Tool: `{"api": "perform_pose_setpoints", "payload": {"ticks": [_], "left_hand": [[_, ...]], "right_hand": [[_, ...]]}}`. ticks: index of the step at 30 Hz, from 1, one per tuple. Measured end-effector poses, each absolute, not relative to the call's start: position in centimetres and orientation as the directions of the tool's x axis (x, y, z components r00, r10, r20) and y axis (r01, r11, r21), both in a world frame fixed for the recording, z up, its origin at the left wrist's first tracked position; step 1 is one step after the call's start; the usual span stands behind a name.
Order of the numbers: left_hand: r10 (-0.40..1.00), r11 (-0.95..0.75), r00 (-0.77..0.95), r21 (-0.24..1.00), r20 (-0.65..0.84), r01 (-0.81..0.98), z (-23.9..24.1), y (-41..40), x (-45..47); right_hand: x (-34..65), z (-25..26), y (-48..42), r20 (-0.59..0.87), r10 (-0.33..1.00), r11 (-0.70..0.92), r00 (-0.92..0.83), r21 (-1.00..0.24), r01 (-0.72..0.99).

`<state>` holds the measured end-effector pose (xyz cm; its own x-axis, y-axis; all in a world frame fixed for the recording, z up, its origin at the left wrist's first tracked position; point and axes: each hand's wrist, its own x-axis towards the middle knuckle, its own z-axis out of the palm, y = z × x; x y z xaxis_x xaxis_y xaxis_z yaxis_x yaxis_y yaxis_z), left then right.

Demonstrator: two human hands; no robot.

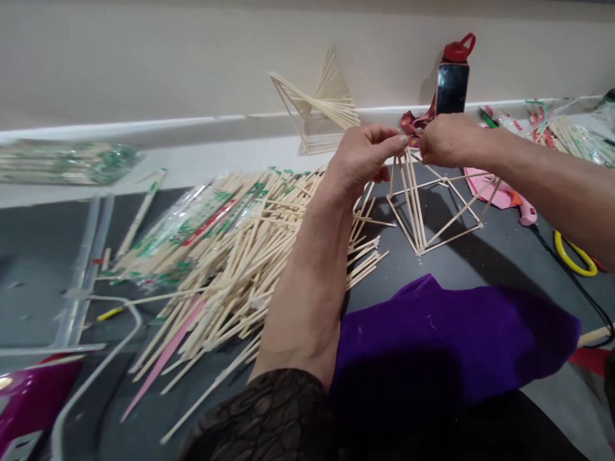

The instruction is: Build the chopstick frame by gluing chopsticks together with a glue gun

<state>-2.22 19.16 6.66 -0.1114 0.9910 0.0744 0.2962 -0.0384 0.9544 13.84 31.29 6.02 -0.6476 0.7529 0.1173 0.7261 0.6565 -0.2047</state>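
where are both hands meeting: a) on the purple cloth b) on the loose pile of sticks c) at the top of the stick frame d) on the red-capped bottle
c: the left hand and right hand pinch the top of the stick frame, above the dark table.

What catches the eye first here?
Both hands, left hand and right hand, meet at the top of a stick frame standing on the dark table. Left of it sprawls a big pile of sticks. A purple cloth lies in front.
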Motion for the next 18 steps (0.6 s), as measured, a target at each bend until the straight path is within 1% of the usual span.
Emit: {"api": "perform_pose_setpoints", "payload": {"ticks": [3, 6, 7, 8, 10, 12, 16, 17, 18], "left_hand": [[0.994, -0.029, -0.098, 0.962, 0.057, 0.272, 6.7, 19.1, -2.2], [0.997, -0.023, -0.063, 0.971, 0.039, 0.238, 6.7, 19.0, -2.1], [0.998, -0.029, -0.050, 0.974, 0.041, 0.223, 6.6, 19.0, -2.0], [0.998, -0.038, -0.038, 0.978, 0.046, 0.207, 6.5, 19.0, -2.0], [0.998, -0.051, -0.023, 0.982, 0.057, 0.182, 6.3, 19.1, -1.9], [0.998, -0.054, -0.018, 0.984, 0.058, 0.169, 6.1, 19.2, -1.9], [0.998, -0.050, -0.030, 0.984, 0.056, 0.170, 6.0, 19.3, -2.0], [0.998, -0.050, -0.033, 0.984, 0.056, 0.171, 6.0, 19.3, -2.0], [0.998, -0.050, -0.040, 0.984, 0.058, 0.171, 6.0, 19.3, -2.0]], "right_hand": [[13.6, 7.8, 30.0, 0.073, 0.800, 0.591, -0.596, -0.270, 0.760], [13.6, 10.3, 28.0, 0.000, 0.827, 0.520, -0.562, -0.378, 0.766], [13.7, 11.0, 27.2, -0.004, 0.836, 0.497, -0.549, -0.423, 0.758], [13.8, 11.8, 26.5, 0.044, 0.838, 0.490, -0.544, -0.497, 0.716], [14.2, 12.9, 25.1, 0.161, 0.830, 0.491, -0.535, -0.666, 0.562], [14.5, 13.9, 24.1, 0.239, 0.830, 0.475, -0.504, -0.776, 0.415], [15.5, 16.4, 23.4, 0.277, 0.838, 0.407, -0.470, -0.891, 0.201], [15.9, 17.2, 23.4, 0.293, 0.856, 0.395, -0.426, -0.902, 0.173], [16.3, 18.0, 23.6, 0.289, 0.886, 0.376, -0.364, -0.906, 0.195]]}}
